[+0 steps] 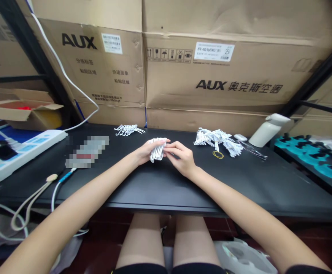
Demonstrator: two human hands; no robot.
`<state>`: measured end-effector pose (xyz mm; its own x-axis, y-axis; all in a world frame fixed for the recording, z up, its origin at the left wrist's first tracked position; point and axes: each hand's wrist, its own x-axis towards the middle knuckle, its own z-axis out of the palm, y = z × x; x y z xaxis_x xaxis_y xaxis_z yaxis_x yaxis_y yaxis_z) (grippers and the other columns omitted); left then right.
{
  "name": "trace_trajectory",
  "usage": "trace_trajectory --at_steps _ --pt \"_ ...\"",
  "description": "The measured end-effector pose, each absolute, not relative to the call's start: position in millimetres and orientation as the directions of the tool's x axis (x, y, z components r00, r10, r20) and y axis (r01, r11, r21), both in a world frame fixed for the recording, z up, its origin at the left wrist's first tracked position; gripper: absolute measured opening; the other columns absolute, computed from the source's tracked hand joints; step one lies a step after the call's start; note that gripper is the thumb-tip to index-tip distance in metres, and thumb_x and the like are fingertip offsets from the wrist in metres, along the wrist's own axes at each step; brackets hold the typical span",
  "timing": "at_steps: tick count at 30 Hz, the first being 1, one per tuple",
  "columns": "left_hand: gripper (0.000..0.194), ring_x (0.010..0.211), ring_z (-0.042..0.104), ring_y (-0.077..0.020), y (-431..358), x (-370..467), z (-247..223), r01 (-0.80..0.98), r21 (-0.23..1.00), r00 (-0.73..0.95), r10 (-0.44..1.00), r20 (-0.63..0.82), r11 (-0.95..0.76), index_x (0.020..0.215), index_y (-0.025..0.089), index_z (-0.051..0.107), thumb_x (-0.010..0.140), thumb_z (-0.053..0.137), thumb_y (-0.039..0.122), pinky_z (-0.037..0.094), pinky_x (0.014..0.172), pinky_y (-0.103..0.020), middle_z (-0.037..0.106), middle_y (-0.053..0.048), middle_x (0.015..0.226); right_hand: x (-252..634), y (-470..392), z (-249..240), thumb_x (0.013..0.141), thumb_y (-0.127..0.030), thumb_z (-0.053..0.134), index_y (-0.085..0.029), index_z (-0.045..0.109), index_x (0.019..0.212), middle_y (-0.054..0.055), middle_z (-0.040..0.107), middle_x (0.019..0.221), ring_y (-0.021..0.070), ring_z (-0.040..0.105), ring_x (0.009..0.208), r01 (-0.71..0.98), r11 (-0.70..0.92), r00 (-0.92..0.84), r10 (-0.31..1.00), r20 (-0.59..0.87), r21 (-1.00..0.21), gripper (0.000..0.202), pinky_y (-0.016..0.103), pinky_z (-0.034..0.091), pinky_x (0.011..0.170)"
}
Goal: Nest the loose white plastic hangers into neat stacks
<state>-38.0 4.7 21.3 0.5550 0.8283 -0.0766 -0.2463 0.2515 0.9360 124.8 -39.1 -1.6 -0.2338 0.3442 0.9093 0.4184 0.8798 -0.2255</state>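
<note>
Above the middle of the black table, my left hand [145, 153] is wrapped round a bundle of white hooks [157, 150], their curved ends hanging down. My right hand [183, 158] meets the bundle from the right, thumb and fingers pinched together at its edge. What lies between those fingertips is too small to make out. A loose pile of white hooks [127, 130] rests behind and left of my hands. To the right lie several bunched white hooks [215, 137], with yellow rubber bands [218, 155] in front of them.
Large cardboard boxes [171, 83] stand along the back of the table [160, 186]. At left are a power strip [31, 146], a blurred-out flat object [88, 152] on a cable and an open carton [26, 108]. A white bottle [268, 129], glasses [255, 150] and teal parts [305, 154] are at right.
</note>
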Motion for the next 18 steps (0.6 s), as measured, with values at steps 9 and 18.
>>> trace_trajectory --at_steps 9,18 --pt "0.029 0.055 0.064 -0.0134 7.1 -37.7 18.9 -0.232 0.943 0.533 0.842 -0.084 0.24 0.09 0.007 0.068 0.07 0.075 0.028 0.05 0.049 -0.02 0.068 -0.005 0.068 125.9 -40.0 -0.8 0.086 -0.013 0.057 -0.021 0.071 0.093 0.006 0.068 0.086 0.015 0.066 0.078 0.399 0.895 -0.246 0.313 0.917 -0.198 0.018 0.028 0.057 0.072" --pt "0.018 0.051 0.061 -0.0106 6.4 -37.3 20.3 -0.268 0.928 0.585 0.809 -0.057 0.259 0.08 0.008 0.067 0.074 0.068 0.025 0.049 0.048 -0.018 0.065 -0.003 0.063 123.6 -40.6 -2.8 0.087 -0.014 0.056 -0.02 0.07 0.096 0.007 0.067 0.087 0.0144 0.066 0.078 0.405 0.894 -0.249 0.308 0.918 -0.19 0.018 0.027 0.057 0.071"
